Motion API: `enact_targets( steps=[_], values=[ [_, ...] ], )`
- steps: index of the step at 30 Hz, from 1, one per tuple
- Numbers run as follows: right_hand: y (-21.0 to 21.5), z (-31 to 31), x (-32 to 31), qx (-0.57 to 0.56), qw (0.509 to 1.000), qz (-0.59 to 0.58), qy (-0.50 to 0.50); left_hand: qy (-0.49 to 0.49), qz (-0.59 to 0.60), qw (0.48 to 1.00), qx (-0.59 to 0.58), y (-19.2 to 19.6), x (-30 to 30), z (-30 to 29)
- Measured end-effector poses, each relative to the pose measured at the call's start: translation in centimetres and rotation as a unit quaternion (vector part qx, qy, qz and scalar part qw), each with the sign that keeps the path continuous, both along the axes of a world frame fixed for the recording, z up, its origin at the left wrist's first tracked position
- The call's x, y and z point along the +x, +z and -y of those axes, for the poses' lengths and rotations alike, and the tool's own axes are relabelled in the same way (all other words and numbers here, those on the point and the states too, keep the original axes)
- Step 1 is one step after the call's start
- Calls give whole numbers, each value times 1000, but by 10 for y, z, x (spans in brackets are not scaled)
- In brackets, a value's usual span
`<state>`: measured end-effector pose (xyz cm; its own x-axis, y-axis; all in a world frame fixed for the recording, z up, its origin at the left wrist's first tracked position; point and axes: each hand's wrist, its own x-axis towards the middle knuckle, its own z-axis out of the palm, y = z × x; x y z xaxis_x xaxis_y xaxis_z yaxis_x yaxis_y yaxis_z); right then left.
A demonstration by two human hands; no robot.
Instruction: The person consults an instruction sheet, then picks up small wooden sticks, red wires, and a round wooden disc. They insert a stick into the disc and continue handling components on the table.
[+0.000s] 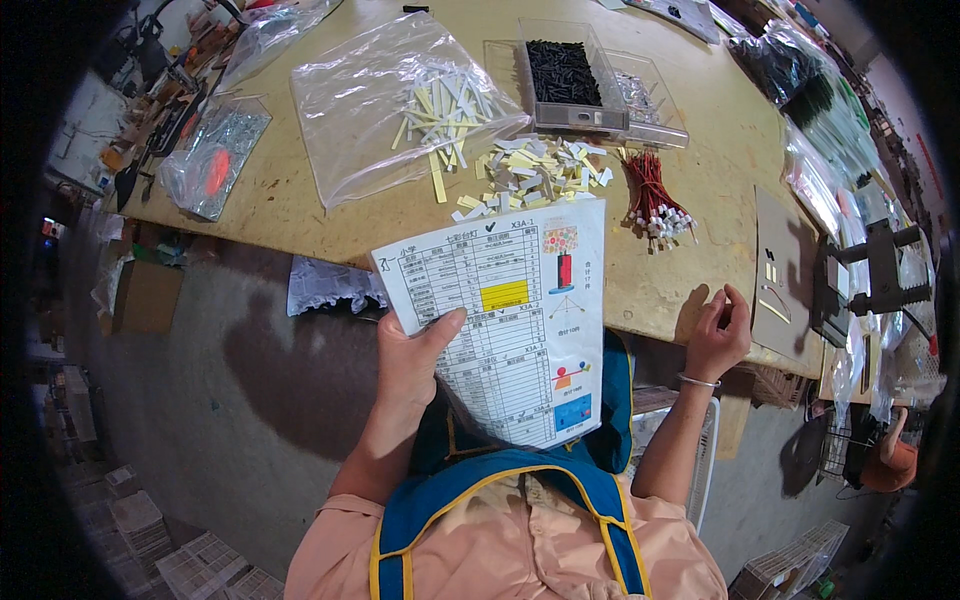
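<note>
A white printed sheet (500, 330) with tables, a yellow block and small coloured pictures stands tilted in front of me. My left hand (412, 345) grips its left edge, thumb across the front; the other fingers are hidden behind it. At the table's front edge rests my right hand (720, 330), its fingers loosely curled, with nothing visible in them. The nearest things to it are a bundle of red wires with white connectors (655, 205) and a brown board (765, 320) carrying a few small parts. Beyond the sheet lies a heap of white and yellow strips (545, 170).
A clear plastic bag (345, 130) with longer strips lies left of a clear box of small black parts (565, 75). Beside that box is a tray of metal bits (640, 95). A bag of silvery parts (225, 160) is at far left; a black clamp-like fixture (865, 275) stands right.
</note>
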<state>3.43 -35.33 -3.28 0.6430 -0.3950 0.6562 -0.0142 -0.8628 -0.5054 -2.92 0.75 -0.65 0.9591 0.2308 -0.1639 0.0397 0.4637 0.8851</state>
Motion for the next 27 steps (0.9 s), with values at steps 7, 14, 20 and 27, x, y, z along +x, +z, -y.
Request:
enact_targets(
  steps=[7,14,20,27],
  values=[
    [-1,1,0,-1,1000,3,3,-3,-2,1000,6,-1,0,0],
    [0,1,0,-3,1000,6,3,-3,-1,1000,-9,-2,-1,-1],
    [-2,0,0,15,1000,-19,2,31,-16,999,1,0,0,-1],
    [1,5,-3,-5,999,-31,-8,44,-33,998,1,11,-6,8]
  ],
)
